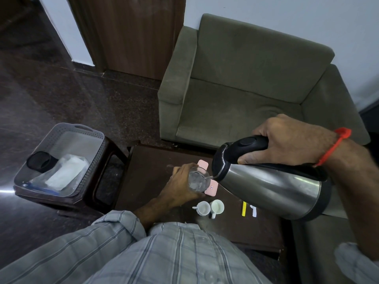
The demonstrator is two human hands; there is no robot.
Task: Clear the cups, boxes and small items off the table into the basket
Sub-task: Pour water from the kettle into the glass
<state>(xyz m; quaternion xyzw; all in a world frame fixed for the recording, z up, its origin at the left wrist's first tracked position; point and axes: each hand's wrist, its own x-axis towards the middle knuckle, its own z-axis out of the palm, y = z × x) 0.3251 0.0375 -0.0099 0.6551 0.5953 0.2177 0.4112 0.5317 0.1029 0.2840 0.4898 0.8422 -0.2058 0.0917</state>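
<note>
My right hand grips the black handle of a steel kettle, tilted with its spout over a clear glass. My left hand holds that glass above the dark table; a thin stream of water runs into it. Under the glass lie two pink boxes, partly hidden. Two white cups stand near the table's front. A yellow sachet and a white sachet lie to their right. The grey basket on a stool at left holds a black cup and clear plastic bags.
A green armchair stands behind the table, and another seat sits at the right. A dark stool carries the basket. The dark stone floor stretches left, with a wooden door at the back.
</note>
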